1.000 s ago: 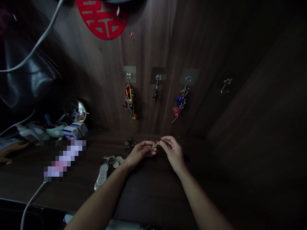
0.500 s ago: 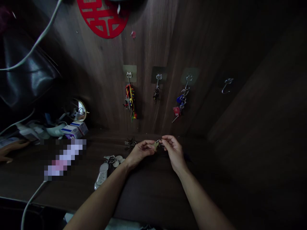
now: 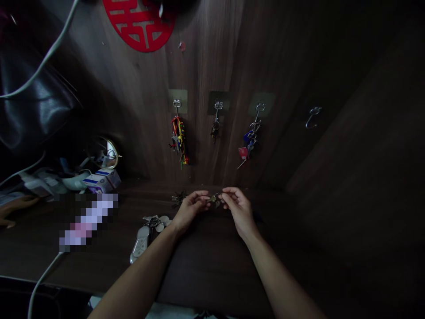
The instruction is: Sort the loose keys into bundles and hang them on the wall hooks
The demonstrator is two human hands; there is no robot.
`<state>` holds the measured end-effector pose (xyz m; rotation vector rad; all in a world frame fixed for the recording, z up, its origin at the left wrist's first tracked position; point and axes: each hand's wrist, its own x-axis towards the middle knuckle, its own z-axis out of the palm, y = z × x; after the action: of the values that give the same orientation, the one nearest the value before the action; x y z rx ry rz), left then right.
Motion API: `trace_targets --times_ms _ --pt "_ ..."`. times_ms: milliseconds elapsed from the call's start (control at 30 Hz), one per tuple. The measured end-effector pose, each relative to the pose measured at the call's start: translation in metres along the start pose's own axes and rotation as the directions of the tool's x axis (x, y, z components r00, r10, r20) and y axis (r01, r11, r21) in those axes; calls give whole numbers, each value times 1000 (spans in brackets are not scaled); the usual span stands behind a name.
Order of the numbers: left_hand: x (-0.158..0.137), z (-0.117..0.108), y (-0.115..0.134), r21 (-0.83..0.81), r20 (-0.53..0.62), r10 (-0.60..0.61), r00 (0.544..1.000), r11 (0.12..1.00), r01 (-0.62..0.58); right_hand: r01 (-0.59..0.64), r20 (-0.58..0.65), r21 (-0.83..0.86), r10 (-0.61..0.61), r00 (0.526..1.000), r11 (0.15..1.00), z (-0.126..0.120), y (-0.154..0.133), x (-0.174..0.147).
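Between my two hands, just above the dark shelf, is a small bunch of keys (image 3: 214, 199). My left hand (image 3: 191, 209) pinches a key of it with thumb and fingers. My right hand (image 3: 238, 207) pinches the ring end of the same bunch. Just left of my left hand lies another key bunch (image 3: 178, 198), partly hidden by that hand. Nearer to me, beside my left forearm, rests a key ring with a grey remote (image 3: 140, 243) and round tags.
Three wall hooks hold a colourful cord with keys (image 3: 179, 138), a small key bunch (image 3: 214, 129) and keys with blue and red tags (image 3: 249, 141). A bare hook (image 3: 312, 117) is at right. Boxes (image 3: 102, 180), a round mirror (image 3: 108, 153) and a white cable (image 3: 43, 279) are at left.
The keys between my hands have turned, and my left fingers have drawn slightly left and up along them. My right hand keeps its pinch. The view has shifted slightly.
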<state>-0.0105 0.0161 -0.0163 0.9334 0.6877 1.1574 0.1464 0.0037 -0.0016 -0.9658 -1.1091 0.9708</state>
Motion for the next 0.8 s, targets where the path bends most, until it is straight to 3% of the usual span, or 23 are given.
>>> trace_targets --times_ms 167,500,633,800 --pt "2 -2 -3 6 13 -34 999 999 34 -29 1 79 29 1000 996 1 -1 -1" --pt "-1 3 -4 58 173 -103 980 994 94 -145 -5 244 151 989 959 2 -4 -2" --pt "-3 5 -4 46 223 -133 966 991 126 -168 -12 245 176 984 955 3 -4 -2" --pt "-2 4 -5 94 227 -97 969 993 77 -205 -2 238 212 977 949 3 -6 -3"
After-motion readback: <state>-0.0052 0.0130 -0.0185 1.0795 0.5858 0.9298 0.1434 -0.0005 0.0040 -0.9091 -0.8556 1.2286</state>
